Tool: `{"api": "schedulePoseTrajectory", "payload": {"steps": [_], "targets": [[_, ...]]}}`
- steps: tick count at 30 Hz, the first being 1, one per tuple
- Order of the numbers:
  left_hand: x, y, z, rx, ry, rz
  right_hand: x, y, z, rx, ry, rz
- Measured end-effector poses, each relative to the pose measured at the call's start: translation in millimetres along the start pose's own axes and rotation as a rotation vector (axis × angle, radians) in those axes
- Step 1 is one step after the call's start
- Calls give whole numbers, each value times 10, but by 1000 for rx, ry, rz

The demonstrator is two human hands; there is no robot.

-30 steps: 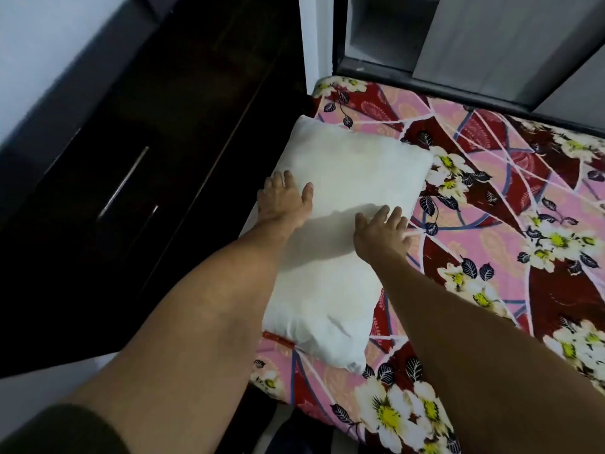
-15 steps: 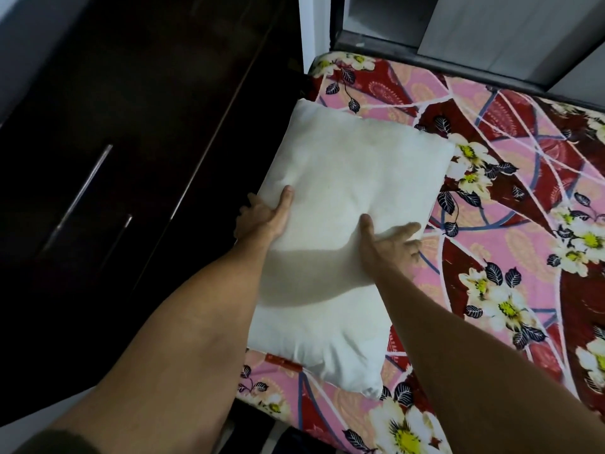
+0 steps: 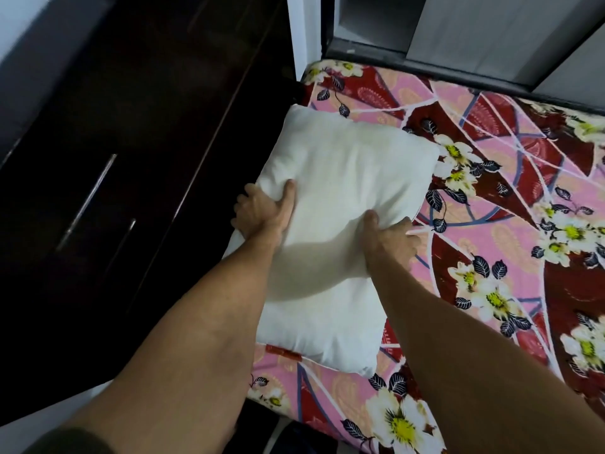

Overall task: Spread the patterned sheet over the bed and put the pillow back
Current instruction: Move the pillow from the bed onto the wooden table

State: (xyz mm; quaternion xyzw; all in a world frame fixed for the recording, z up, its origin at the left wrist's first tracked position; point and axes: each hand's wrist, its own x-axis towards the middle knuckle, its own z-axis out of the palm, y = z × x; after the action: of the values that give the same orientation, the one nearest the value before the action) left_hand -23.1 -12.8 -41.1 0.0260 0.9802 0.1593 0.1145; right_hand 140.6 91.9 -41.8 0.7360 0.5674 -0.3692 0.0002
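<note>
Two parts to this job, and the first looks done: the pink, red and white flowered cotton sheet [image 3: 523, 198] lies flat over the bed, reaching the head corner by the grey window ledge [image 3: 425, 59] and the near edge below my arms, with no big folds showing. The far right of the bed runs out of view, so that side I cannot vouch for

The second part is in hand. The plain white stuffed pillow [image 3: 343, 172] rests on the sheet at the head corner, just beside the dark glossy wooden wardrobe [image 3: 131, 152]. Its left edge seems to overhang the mattress a little, though my forearm hides much of that. My left hand [image 3: 262, 214] grips that left edge, thumb on top and fingers [image 3: 244, 201] curled round beneath. My right hand [image 3: 389, 239] pinches the right edge, thumb dug into the top and fingers [image 3: 407, 229] tucked under against the sheet. The cloth bunches between my thumbs

What is left, I judge, is small: square the pillow to the bed's head, settle it fully on the mattress, then let go
</note>
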Motion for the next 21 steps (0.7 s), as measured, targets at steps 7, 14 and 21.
{"api": "schedulePoseTrajectory", "payload": {"steps": [7, 14, 21], "targets": [[-219, 425, -522, -39, 94, 117, -213, -184, -553, 79, 62, -46], [-743, 1178, -1199, -95, 79, 235, -451, -307, -1653, 213, 156, -55], [-1654, 2152, -1801, -150, 14, 399, -621, -75, -3030, 365, 292, -40]]}}
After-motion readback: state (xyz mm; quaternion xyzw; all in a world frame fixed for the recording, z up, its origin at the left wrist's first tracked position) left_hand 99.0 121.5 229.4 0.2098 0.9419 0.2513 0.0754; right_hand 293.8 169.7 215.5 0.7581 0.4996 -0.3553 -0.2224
